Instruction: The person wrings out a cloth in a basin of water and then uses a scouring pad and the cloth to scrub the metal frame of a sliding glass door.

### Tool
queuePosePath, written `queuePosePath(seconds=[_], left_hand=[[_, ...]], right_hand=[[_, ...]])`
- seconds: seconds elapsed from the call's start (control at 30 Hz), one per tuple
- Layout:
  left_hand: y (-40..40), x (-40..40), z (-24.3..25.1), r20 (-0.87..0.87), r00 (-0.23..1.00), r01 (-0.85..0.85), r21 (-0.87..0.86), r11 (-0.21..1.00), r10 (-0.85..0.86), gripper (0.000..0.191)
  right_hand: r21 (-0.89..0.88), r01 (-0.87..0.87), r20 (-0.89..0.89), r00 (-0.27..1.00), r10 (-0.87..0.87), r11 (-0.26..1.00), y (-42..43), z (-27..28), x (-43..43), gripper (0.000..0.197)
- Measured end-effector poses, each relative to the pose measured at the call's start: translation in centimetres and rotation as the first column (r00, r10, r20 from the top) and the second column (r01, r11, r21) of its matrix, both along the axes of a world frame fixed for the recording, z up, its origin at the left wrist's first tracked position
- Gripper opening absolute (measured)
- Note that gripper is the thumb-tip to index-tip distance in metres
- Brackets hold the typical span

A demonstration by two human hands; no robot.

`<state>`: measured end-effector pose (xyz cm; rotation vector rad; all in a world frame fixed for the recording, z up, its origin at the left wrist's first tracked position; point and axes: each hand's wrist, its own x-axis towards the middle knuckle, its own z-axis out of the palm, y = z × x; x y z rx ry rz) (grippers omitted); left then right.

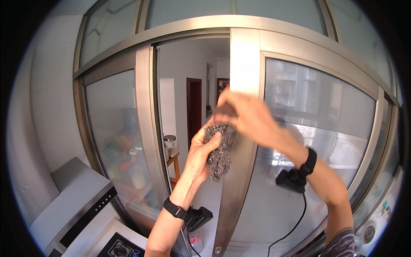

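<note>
A grey steel-wool scouring pad hangs long and loose from my left hand, its thumb pressed over the front of the strands. Just above it, my right hand is bent over with its fingers around a small dark brown object. Motion blur and the fingers hide what that object is. The fingertips of both hands meet close to it. Both hands are raised before the metal frame of a sliding glass door, and I cannot tell whether they touch it.
The doorway's gap shows a lidded glass jar on a wooden stand. At lower left are a range hood and a gas stove. Black devices with cables are strapped to both wrists. A frosted glass panel stands right.
</note>
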<state>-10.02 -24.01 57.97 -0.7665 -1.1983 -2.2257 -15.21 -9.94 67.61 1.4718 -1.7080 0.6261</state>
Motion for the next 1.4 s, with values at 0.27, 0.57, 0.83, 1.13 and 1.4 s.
queuePosePath(seconds=[0.27,0.57,0.83,1.13,1.4], left_hand=[[0.7,0.2,-2.9,0.054,0.992,-0.122,0.209,0.97,0.113,0.024],[3.1,0.3,-3.1,0.122,0.992,-0.049,0.315,0.948,0.011,0.039],[0.0,-0.3,-5.6,-0.008,0.879,-0.476,-0.082,0.876,0.477,0.031],[-2.8,-8.4,-12.1,-0.057,0.534,-0.647,-0.67,0.365,0.843,0.052],[-2.9,-10.4,-14.8,0.189,0.93,-0.221,-0.395,0.892,0.314,0.044]], right_hand=[[0.145,-0.042,0.141,0.99,0.021,0.989,1.4,-5.1,0.6,0.042],[-0.086,-0.073,0.435,0.895,0.104,0.994,0.5,-8.9,1.5,0.065],[-0.106,0.141,0.192,0.974,-0.119,0.984,2.0,-4.9,1.4,0.038],[-0.195,0.293,-0.448,0.822,-0.351,0.936,-0.6,1.3,-4.8,0.038],[0.127,0.242,-0.533,0.834,-0.14,0.962,0.0,-2.9,-5.7,0.041]])
